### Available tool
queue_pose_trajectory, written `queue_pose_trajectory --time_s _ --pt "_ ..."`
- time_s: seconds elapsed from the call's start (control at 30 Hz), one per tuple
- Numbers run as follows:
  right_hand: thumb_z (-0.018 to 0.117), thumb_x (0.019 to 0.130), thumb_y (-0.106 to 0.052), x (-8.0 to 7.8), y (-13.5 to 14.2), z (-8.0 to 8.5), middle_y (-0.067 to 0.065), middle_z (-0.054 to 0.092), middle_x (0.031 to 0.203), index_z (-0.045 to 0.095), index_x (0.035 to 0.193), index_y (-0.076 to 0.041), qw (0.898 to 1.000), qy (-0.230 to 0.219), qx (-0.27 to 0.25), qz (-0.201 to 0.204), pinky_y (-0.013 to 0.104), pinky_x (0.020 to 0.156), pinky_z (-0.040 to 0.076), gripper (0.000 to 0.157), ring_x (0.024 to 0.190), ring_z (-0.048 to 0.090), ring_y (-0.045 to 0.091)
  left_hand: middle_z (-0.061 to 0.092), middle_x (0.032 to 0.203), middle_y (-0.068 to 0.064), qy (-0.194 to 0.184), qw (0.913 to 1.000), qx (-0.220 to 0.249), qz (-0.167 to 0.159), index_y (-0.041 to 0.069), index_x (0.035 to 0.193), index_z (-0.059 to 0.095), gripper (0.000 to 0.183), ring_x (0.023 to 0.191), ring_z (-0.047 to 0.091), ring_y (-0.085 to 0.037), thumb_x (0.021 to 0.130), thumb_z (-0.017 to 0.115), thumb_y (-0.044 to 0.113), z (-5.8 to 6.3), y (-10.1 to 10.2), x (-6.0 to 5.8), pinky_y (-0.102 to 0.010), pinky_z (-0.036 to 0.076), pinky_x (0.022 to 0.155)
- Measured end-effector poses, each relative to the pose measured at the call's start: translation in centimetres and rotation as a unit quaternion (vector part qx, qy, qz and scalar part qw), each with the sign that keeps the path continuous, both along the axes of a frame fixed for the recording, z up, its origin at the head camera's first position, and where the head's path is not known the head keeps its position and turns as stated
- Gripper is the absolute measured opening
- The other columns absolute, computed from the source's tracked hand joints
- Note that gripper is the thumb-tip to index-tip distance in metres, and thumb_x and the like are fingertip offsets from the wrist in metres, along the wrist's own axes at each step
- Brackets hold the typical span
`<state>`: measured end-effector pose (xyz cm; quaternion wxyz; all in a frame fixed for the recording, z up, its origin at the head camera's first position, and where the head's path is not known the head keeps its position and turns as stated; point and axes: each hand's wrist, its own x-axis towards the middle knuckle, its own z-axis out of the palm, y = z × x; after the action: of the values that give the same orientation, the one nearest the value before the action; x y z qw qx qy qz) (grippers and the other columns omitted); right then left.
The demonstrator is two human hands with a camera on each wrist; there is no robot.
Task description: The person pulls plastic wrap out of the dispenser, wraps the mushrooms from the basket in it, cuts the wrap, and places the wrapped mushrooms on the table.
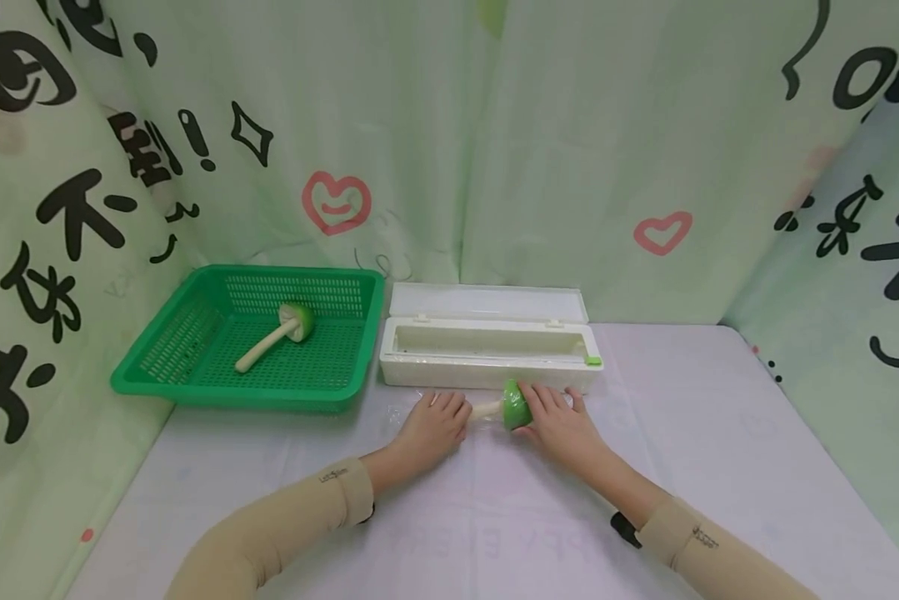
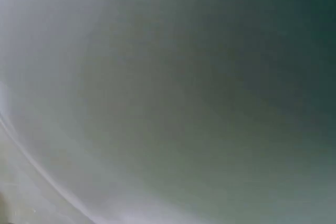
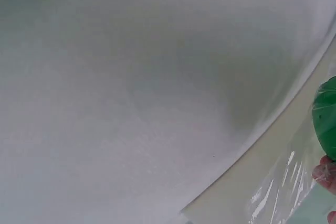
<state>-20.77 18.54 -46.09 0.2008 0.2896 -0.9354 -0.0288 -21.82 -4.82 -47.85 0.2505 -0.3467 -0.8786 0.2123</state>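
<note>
A mushroom-shaped object with a green cap and a pale stem (image 1: 486, 411) lies sideways in front of the white box, with clear plastic film (image 1: 397, 414) around it. My right hand (image 1: 565, 429) grips the cap, thumb on the near side and fingers over the far side. At the stem's other end, my left hand (image 1: 432, 432) holds it with bent fingers that hide its tip. In the right wrist view, shiny film covers the green cap (image 3: 326, 119) at the right edge, with fingertips (image 3: 324, 177) against it. The left wrist view shows neither hand nor object.
Just behind the hands stands a white cling film dispenser (image 1: 486, 372), its lid (image 1: 486, 300) raised, a green slider (image 1: 593, 361) at its right end. To its left, a green plastic basket (image 1: 247, 398) contains another green-capped mushroom shape (image 1: 272, 340). Printed curtains (image 1: 554, 167) surround the white-covered table (image 1: 719, 433).
</note>
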Motion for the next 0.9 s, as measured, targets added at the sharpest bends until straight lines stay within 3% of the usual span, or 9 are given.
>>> queue_pose_trajectory --time_s 0.2,0.3,0.4,0.57,0.73,0.9 --pt "0.061 0.073 -0.053 1.2 0.6 1.5 0.013 0.05 0.111 0.035 0.133 -0.002 0.998 0.03 -0.021 0.043 0.049 0.086 0.024 0.083 0.102 0.047 0.027 0.047 0.089 0.002 0.089 0.9883 0.085 -0.09 0.015 0.091 0.046 0.017 0.079 0.045 -0.014 0.089 0.037 0.029 1.0 -0.7 0.2 -0.029 0.038 0.072" --pt "0.06 0.069 -0.058 1.1 0.8 1.8 0.013 0.05 0.106 0.039 0.129 -0.002 0.992 0.08 -0.053 0.079 0.05 0.083 0.022 0.085 0.097 0.047 0.029 0.048 0.086 0.002 0.099 0.9839 0.1 -0.11 0.015 0.089 0.048 0.018 0.077 0.047 -0.014 0.089 0.036 0.028 1.9 -0.6 0.7 -0.027 0.038 0.07" --pt "0.052 0.076 -0.061 0.9 1.0 2.1 0.013 0.053 0.1 0.045 0.123 -0.002 0.984 0.133 -0.067 0.098 0.05 0.081 0.023 0.076 0.093 0.049 0.029 0.05 0.085 0.002 0.104 0.9814 0.104 -0.123 0.015 0.089 0.05 0.019 0.077 0.049 -0.014 0.086 0.042 0.031 2.8 -0.4 1.2 -0.027 0.04 0.072" --pt "0.026 0.089 -0.065 0.8 1.2 3.0 0.012 0.056 0.095 0.05 0.118 -0.002 0.976 0.181 -0.055 0.104 0.05 0.081 0.024 0.073 0.09 0.049 0.028 0.049 0.085 0.001 0.107 0.9832 0.095 -0.114 0.014 0.091 0.05 0.021 0.076 0.048 -0.014 0.084 0.048 0.034 4.4 -0.3 2.0 -0.028 0.042 0.073" --pt "0.026 0.089 -0.063 0.8 1.1 4.3 0.013 0.056 0.092 0.05 0.116 -0.001 0.974 0.189 -0.054 0.109 0.051 0.081 0.023 0.072 0.086 0.048 0.029 0.046 0.084 0.002 0.097 0.9885 0.078 -0.086 0.015 0.091 0.048 0.022 0.073 0.044 -0.013 0.086 0.048 0.037 5.9 -0.2 2.7 -0.025 0.035 0.065" --pt "0.029 0.089 -0.061 1.0 0.8 5.3 0.013 0.056 0.09 0.051 0.114 0.001 0.973 0.194 -0.059 0.113 0.051 0.08 0.023 0.071 0.082 0.047 0.029 0.045 0.082 0.002 0.107 0.9869 0.088 -0.083 0.015 0.088 0.048 0.022 0.071 0.042 -0.013 0.085 0.048 0.037 7.0 -0.2 3.2 -0.025 0.033 0.064"
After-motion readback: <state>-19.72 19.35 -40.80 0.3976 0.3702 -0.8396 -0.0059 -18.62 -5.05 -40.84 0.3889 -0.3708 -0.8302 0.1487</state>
